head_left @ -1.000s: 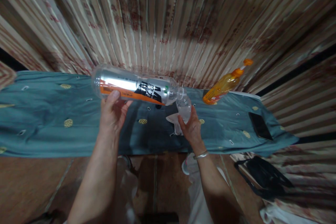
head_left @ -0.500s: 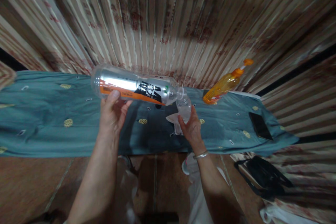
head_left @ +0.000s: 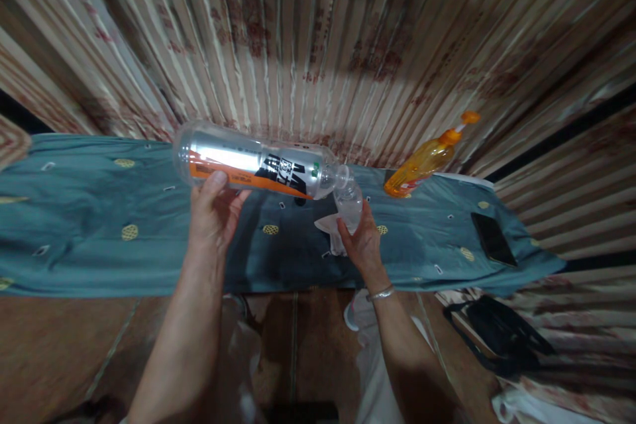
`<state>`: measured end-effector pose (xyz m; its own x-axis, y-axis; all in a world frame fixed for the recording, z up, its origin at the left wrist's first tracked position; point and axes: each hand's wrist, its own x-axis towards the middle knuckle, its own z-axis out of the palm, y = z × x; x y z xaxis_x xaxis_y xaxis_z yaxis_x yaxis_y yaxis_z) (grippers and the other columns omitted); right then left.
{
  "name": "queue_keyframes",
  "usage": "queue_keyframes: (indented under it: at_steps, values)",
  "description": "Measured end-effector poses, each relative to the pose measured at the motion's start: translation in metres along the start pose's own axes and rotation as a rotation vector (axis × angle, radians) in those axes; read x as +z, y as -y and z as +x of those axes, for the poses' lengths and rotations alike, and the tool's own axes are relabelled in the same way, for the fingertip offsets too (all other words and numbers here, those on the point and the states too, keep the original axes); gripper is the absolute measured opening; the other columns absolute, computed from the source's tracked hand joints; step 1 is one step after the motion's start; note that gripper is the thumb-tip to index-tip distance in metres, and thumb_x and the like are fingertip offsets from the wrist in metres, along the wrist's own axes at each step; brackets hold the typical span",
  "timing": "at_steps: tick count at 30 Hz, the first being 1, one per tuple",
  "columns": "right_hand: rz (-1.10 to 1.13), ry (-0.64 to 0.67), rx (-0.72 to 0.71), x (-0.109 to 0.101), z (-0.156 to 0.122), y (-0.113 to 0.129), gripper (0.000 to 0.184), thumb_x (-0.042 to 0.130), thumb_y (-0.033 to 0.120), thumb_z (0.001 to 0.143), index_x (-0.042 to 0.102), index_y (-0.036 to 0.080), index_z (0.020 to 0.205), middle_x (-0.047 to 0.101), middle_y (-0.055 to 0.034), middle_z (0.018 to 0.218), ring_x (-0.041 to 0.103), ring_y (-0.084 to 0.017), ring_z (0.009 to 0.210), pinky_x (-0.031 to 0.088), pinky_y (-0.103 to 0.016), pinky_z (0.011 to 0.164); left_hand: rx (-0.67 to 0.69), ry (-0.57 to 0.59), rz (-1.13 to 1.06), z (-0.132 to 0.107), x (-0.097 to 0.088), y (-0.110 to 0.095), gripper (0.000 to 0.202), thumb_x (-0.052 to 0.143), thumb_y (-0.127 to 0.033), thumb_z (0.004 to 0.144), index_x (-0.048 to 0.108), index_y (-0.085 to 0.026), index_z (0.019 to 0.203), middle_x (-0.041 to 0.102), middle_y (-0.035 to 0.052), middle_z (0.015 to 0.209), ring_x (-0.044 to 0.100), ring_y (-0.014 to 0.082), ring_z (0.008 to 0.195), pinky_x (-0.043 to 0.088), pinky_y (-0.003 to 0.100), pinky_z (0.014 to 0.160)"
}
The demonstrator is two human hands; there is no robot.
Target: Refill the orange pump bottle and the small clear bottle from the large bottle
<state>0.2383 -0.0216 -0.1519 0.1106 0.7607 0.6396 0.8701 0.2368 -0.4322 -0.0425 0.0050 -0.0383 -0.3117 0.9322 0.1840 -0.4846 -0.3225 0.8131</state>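
My left hand [head_left: 216, 209] holds a large clear plastic bottle [head_left: 248, 159] from below, near its base. It has a silver, orange and black label and lies nearly level, its neck pointing right and slightly down. My right hand [head_left: 364, 235] is closed round a small clear plastic bottle [head_left: 350, 202] that stands tilted, its mouth meeting the mouth of the large one. A crumpled whitish piece [head_left: 332, 228], perhaps tissue or thin plastic, shows left of my right fingers; whether I hold it I cannot tell. How much liquid is inside either bottle is hard to see.
A green cloth with yellow pineapple prints covers the narrow table [head_left: 74, 212]. At the back right leans an orange pump bottle [head_left: 420, 162]. A black phone [head_left: 493, 238] lies near the right end. Pleated curtains [head_left: 298, 33] hang behind, and a black bag [head_left: 507, 331] sits below right.
The large bottle's label has turned slightly in view. Both hands and the two bottles otherwise keep their places, mouth to mouth.
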Motion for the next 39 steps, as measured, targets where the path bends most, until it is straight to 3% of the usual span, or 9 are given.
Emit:
queue_keyframes:
  at_steps: [8, 13, 19, 30, 39]
  values:
    - [0.010, 0.025, 0.026, -0.0010, 0.0001, 0.0015, 0.069, 0.050, 0.053, 0.102, 0.042, 0.005, 0.151, 0.063, -0.0291, 0.141, 0.065, -0.035, 0.131, 0.053, -0.056, 0.112, 0.010, -0.011, -0.031, -0.0002, 0.0002, 0.0022, 0.037, 0.090, -0.046, 0.064, 0.071, -0.026, 0.089, 0.077, 0.0030, 0.091, 0.072, 0.0310, 0.103, 0.066, 0.046, 0.082]
    - [0.004, 0.028, 0.020, -0.0003, 0.0002, 0.0003, 0.070, 0.050, 0.054, 0.102, 0.042, 0.005, 0.151, 0.063, -0.0293, 0.142, 0.065, -0.035, 0.131, 0.053, -0.055, 0.112, -0.001, -0.022, -0.033, 0.0007, 0.0015, 0.0008, 0.040, 0.092, -0.046, 0.058, 0.072, -0.030, 0.088, 0.077, 0.0029, 0.092, 0.074, 0.0304, 0.098, 0.066, 0.044, 0.077]
    - [0.005, 0.036, 0.033, 0.0009, -0.0005, -0.0015, 0.071, 0.051, 0.054, 0.101, 0.041, 0.006, 0.152, 0.062, -0.0288, 0.143, 0.064, -0.035, 0.133, 0.053, -0.055, 0.112, 0.002, -0.066, -0.097, -0.0001, 0.0050, 0.0002, 0.048, 0.099, -0.043, 0.051, 0.073, -0.026, 0.087, 0.076, 0.0021, 0.086, 0.073, 0.0250, 0.087, 0.066, 0.041, 0.079]
    - [-0.009, 0.017, 0.012, 0.0016, -0.0014, -0.0011, 0.070, 0.050, 0.052, 0.102, 0.041, 0.005, 0.152, 0.063, -0.0293, 0.142, 0.065, -0.035, 0.131, 0.054, -0.055, 0.111, -0.023, -0.063, -0.078, -0.0025, 0.0055, -0.0023, 0.048, 0.099, -0.046, 0.053, 0.072, -0.026, 0.088, 0.077, 0.0043, 0.090, 0.073, 0.0334, 0.105, 0.066, 0.046, 0.081]
    - [-0.026, 0.012, -0.013, 0.0014, -0.0016, -0.0022, 0.070, 0.050, 0.052, 0.103, 0.040, 0.005, 0.153, 0.064, -0.0288, 0.141, 0.066, -0.035, 0.131, 0.055, -0.055, 0.110, -0.017, -0.072, -0.090, -0.0034, 0.0085, -0.0030, 0.047, 0.100, -0.046, 0.050, 0.073, -0.028, 0.086, 0.077, 0.0027, 0.089, 0.074, 0.0288, 0.092, 0.067, 0.042, 0.076]
